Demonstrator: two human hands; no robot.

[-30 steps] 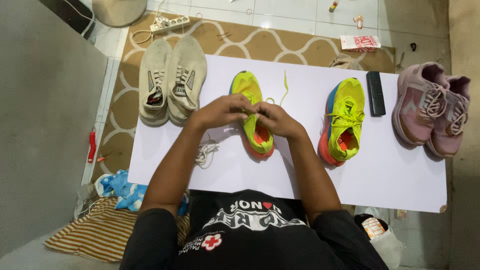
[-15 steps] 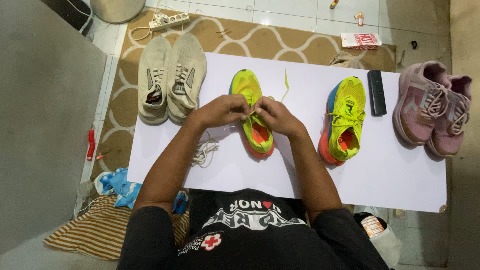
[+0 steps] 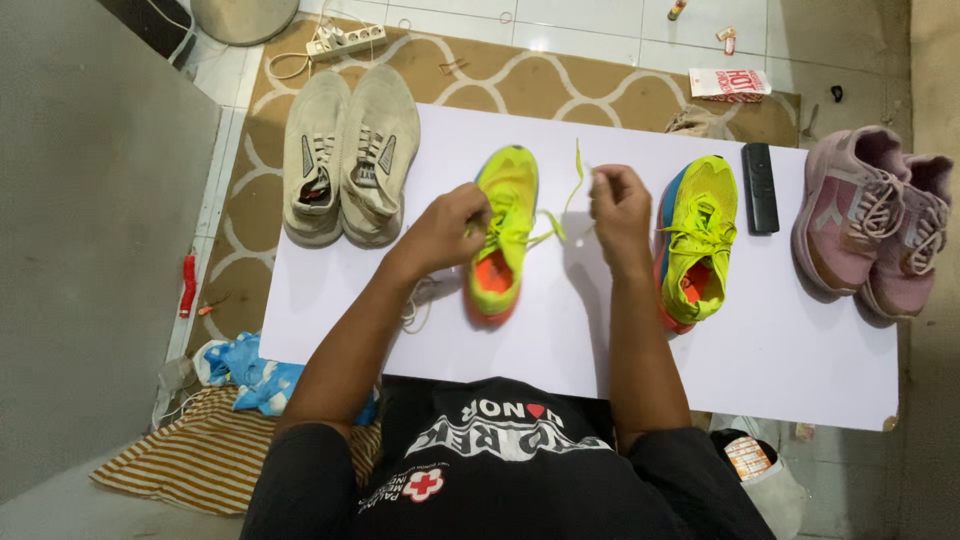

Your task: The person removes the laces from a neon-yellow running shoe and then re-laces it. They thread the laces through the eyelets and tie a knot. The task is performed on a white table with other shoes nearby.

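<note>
Hands now apart vs. a sec ago: right hand [image 3: 620,208] pulled out to centre-right, fingers pinching neon lace [image 3: 572,190], drawn taut. Left hand [image 3: 450,225] clenched on other lace end at neon shoe [image 3: 503,232], centre of white desk [image 3: 600,350]. Probably tightening the lacing.

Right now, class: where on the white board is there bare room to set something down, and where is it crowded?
Bare: the near-right corner of the white board, below the pink shoes, and the near-left strip below the beige shoes. Crowded: the middle, where the left hand and right hand pull laces on the yellow shoe, beside its mate and a black remote.
</note>
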